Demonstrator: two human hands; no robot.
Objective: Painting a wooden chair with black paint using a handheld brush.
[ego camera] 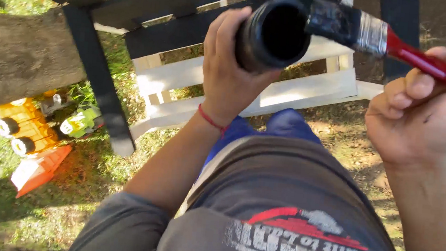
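— What is the person holding up there?

— The left hand (233, 72) is wrapping around a black can (274, 34), fingers curled over its side, with the open mouth facing us. The inside is looking dark all the way in; I cannot tell whether anything is in it.

— And the other hand?

— The right hand (426, 108) is gripping the red handle of a brush (368, 33), fist closed tight on it. The brush is lying nearly level, its metal band showing and its black-coated bristles sitting right at the can's rim, touching or just beside it.

— Where is all that in relation to the furniture?

— The can and brush are being held up in front of the person's chest, over a slatted frame (188, 28). The upper slats and the leg are showing black, while the lower slats (301, 92) are showing white.

— Anything on the ground?

— Grass, patchy with dirt. A yellow toy truck (21, 124) is lying to the left, near the frame's leg, beside a rough wooden plank (17, 53). A red string is sitting on the left wrist.
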